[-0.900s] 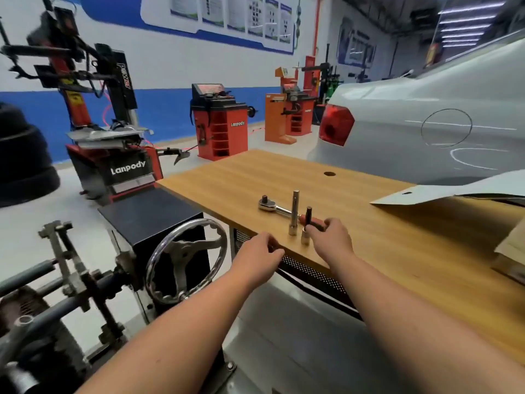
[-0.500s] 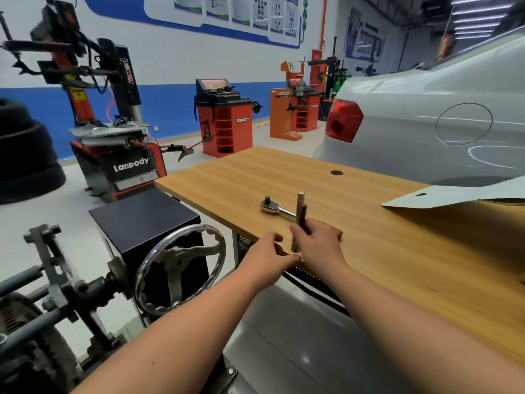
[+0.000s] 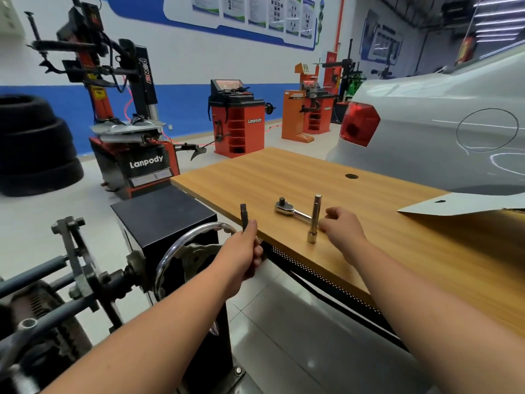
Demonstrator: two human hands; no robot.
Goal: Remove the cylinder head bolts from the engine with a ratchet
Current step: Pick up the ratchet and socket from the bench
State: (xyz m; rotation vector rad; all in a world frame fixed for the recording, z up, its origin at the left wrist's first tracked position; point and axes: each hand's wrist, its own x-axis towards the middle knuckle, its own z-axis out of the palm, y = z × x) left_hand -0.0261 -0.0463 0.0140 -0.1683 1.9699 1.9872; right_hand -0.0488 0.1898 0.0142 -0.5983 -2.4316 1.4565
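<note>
So the left hand [image 3: 246, 253] is just off the near-left edge of the wooden workbench [image 3: 355, 251], fingers wrapped around a short dark bit socket [image 3: 243, 216] that sticks straight up out of the fist. The right hand [image 3: 342, 226] is over the bench with its fingers curled down on the handle end of the ratchet [image 3: 289, 210]; can't really tell if it's properly gripping it or just touching, the handle's hidden under the hand. The ratchet lies flat on the wood, chrome head pointing away to the left. A long chrome extension bar [image 3: 314, 218] stands upright on the bench right in front of the ratchet handle, just beside the right fingers. Bottom left there's an engine stand [image 3: 79, 268] with a shiny handwheel [image 3: 184, 257], engine itself mostly out of shot. Behind: a Lanpody tyre changer [image 3: 133, 155], stacked tyres [image 3: 34, 146] and a silver car [image 3: 440, 132].
</note>
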